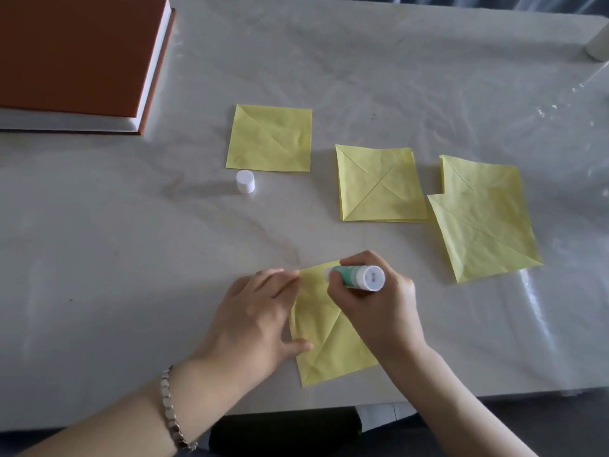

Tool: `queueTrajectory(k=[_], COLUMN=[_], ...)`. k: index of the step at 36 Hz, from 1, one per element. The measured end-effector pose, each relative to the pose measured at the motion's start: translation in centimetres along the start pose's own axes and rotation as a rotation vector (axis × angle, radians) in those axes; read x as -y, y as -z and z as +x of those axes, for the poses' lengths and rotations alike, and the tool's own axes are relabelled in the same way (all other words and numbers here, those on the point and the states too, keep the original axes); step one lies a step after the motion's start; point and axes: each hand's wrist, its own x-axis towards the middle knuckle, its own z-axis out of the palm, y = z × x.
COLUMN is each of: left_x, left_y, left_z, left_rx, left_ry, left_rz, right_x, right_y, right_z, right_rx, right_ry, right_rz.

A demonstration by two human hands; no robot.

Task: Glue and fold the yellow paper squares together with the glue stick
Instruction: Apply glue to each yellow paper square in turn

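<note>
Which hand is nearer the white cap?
Left. The left hand lies towards the person from the white cap; the right hand, gripping the glue stick, is farther right.

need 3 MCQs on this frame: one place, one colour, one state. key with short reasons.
1. The white cap stands: A) on the book B) on the table by the far-left yellow square C) on the glue stick.
2. The book cover is: A) orange-brown B) blue C) green.
3. The right hand: A) lies flat B) holds the cap C) grips the glue stick.
Key: 1 B, it stands alone beside that square; 2 A, the cover shows it; 3 C, fingers curl round the tube.
</note>
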Motion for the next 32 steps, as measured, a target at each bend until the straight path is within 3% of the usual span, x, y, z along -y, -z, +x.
queueTrajectory(k=[8, 17, 22, 32], left_x=[1.6, 2.6, 2.9, 2.9], left_y=[-0.4, -1.4, -1.4, -1.6], left_z=[-0.2, -0.1, 0.1, 0.2], left_rx=[0.067, 0.042, 0.091, 0.105], left_ry=[-0.029, -0.055, -0.048, -0.051], left_rz=[-0.032, -0.075, -0.07, -0.081], right_x=[-0.7, -2.4, -1.8, 0.1], right_y=[-0.4, 2.3, 3.6, -1.4], right_z=[0.4, 1.3, 1.4, 0.1], right_rx=[-0.049, -0.104, -0.236, 0.025], right_ry=[0.014, -0.107, -0.094, 0.064], right_rz=[-0.047, -0.012, 0.021, 0.007])
